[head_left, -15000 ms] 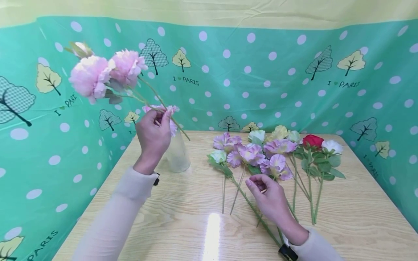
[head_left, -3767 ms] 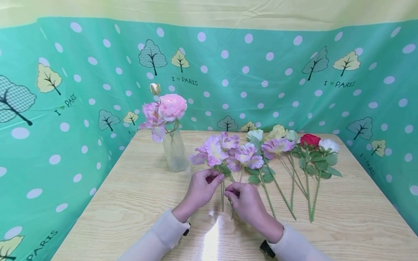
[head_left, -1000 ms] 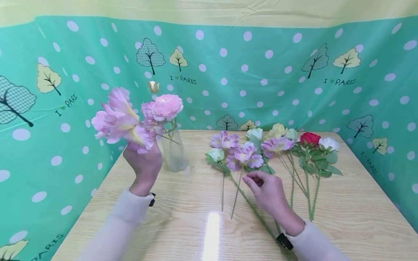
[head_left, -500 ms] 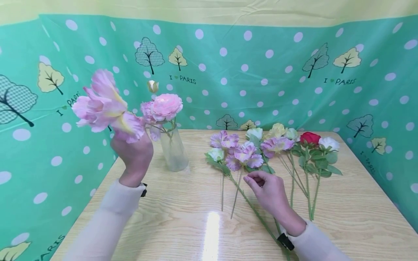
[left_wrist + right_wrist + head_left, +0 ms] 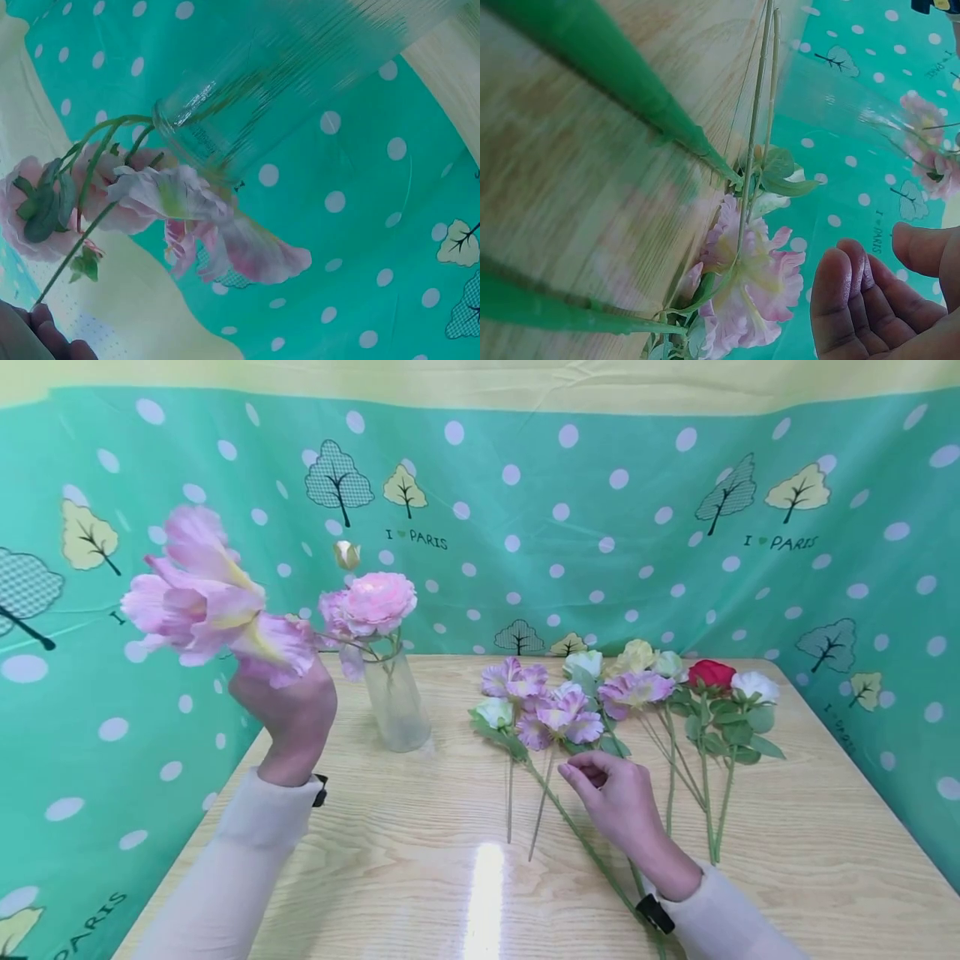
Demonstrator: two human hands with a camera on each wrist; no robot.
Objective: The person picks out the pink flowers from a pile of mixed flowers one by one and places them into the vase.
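Note:
My left hand [image 5: 287,703] grips the stem of a pink-purple flower [image 5: 204,597] and holds it up, left of a frosted glass vase [image 5: 396,702]. The thin stem runs from my hand toward the vase mouth. The vase holds a pink peony [image 5: 378,598], a purple bloom and a small bud [image 5: 347,554]. In the left wrist view the held flower [image 5: 202,217] lies just below the vase [image 5: 292,90]. My right hand [image 5: 596,779] rests loosely curled on the table over green stems [image 5: 581,843], holding nothing. Its fingers [image 5: 847,300] hang beside a purple flower [image 5: 750,292].
Several loose flowers lie in a row on the wooden table [image 5: 810,843]: purple ones [image 5: 558,710], white and yellow ones [image 5: 633,658], a red rose [image 5: 710,674] and a white one [image 5: 756,686]. A green dotted cloth [image 5: 600,527] walls the table at the back and sides.
My left hand has carried the pink-purple flower up and to the left, away from the vase. My right hand has stayed almost still on the stems.

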